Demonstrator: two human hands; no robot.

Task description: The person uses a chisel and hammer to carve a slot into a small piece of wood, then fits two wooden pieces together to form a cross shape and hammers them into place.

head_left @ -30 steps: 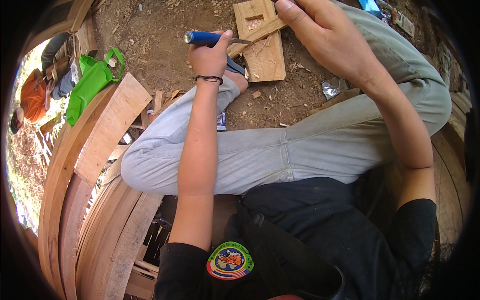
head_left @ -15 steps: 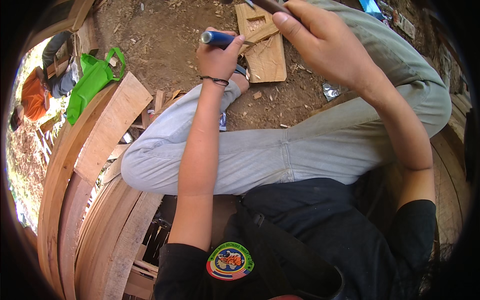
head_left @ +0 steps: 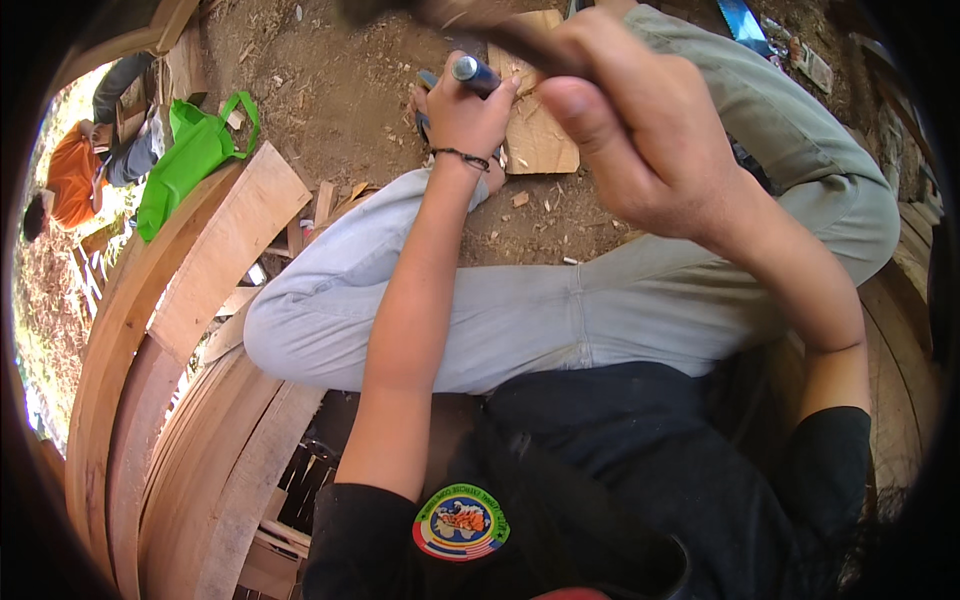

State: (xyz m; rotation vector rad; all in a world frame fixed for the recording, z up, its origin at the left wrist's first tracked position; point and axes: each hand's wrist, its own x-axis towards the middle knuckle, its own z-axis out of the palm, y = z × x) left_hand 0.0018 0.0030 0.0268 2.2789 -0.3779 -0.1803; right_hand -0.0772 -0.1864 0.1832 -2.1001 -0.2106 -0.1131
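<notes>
My left hand [head_left: 468, 118] is closed around the blue handle of a chisel [head_left: 478, 76], whose metal-capped end points up toward me. The chisel's blade is hidden behind that hand. Beneath it on the ground lies a pale wooden board [head_left: 545, 138], its upper part covered by the tools and my hands. Raised nearer to me, my right hand [head_left: 650, 135] grips the brown handle of a hammer [head_left: 505, 38]. The hammer's dark head, smeared by motion, hangs at the top edge, left of the chisel.
Curved stacked planks [head_left: 215, 440] line my left side, with a green bag [head_left: 185, 160] at their far end. A person in orange [head_left: 72, 185] sits at far left. A blue saw blade [head_left: 742, 25] lies at upper right. Wood chips litter the dirt ground [head_left: 320, 75].
My right hand and the hammer have come up closer to me, the hammer's head now farther left in view. My left hand has shifted right with the chisel, its handle more upright.
</notes>
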